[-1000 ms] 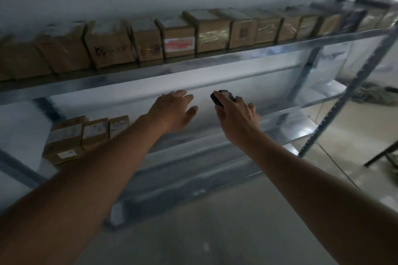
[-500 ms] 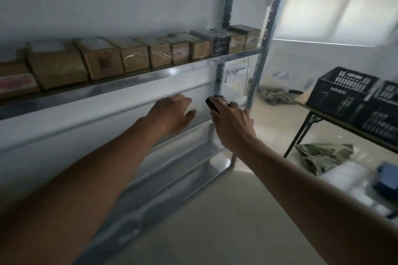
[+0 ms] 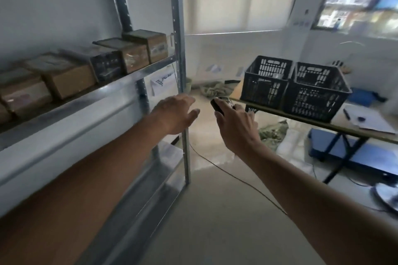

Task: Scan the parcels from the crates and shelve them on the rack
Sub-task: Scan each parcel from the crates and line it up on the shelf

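Note:
A metal rack fills the left side, with a row of brown cardboard parcels on its upper shelf. My left hand hangs in the air in front of the rack's right post, fingers straight and holding nothing. My right hand grips a small black scanner and is stretched out beside the left one. Two black plastic crates stand side by side on a table to the right, well beyond both hands. What lies inside them is hard to make out.
Papers and a pen lie on the table beside the crates. A blue platform scale sits on the floor under it. Crumpled cloth and a thin cable lie on the floor between rack and table.
The view has swung right from the rack's middle to its right end, bringing the crates and table into sight. Both hands keep their pose, the scanner still in the right.

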The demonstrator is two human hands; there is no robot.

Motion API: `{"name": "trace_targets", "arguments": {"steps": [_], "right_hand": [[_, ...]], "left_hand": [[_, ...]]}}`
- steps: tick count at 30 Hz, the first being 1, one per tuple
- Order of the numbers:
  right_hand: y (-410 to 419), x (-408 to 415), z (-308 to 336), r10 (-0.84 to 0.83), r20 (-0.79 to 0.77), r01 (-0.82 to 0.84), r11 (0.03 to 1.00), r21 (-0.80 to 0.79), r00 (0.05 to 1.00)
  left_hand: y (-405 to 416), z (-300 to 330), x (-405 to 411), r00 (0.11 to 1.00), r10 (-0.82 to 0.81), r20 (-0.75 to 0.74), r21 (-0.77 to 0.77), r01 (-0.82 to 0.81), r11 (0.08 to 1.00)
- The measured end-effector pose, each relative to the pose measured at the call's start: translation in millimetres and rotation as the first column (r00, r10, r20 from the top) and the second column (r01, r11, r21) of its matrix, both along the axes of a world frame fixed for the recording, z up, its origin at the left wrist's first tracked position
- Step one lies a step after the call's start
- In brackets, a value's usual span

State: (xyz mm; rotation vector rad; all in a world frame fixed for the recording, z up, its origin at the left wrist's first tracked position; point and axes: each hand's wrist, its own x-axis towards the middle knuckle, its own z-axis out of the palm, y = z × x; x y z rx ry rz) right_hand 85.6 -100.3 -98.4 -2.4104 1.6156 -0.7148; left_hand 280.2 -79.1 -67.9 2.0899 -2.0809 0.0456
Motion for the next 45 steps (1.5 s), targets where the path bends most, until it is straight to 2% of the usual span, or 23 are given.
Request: {"name": "trace_targets", "arguments": {"steps": [5, 12, 16, 28, 38, 45], "right_hand": [[-104, -20, 0, -0.182, 0.005, 0.182, 0.983, -0.003, 0.983], [-226, -74, -6, -0.328, 0.001, 0.328, 0.944, 0.026, 0.945], [-310, -117, -16, -0.376, -0.015, 0.376, 0.925, 0.045, 0.926], [-554, -213, -41, -0.366, -0.041, 0.368, 0.919, 0.139, 0.93], [-747, -218, -78, -0.378, -0.094, 0.389, 0.906, 0.169, 0.921], [-885, -201, -108, -0.412, -0.104, 0.425, 0.867, 0.26, 0.905]], "left_hand": [[-131, 9, -12, 0.987, -0.162, 0.011, 0.034, 0.161, 0.986], [-294, -2, -70, 0.944, -0.329, 0.0, 0.038, 0.328, 0.944], [-386, -14, -116, 0.928, -0.372, -0.005, 0.04, 0.372, 0.927], [-625, -45, -209, 0.943, -0.325, -0.073, 0.122, 0.332, 0.935], [-819, -80, -221, 0.94, -0.32, -0.12, 0.197, 0.339, 0.92], [-962, -113, -213, 0.928, -0.346, -0.14, 0.281, 0.372, 0.885]]}}
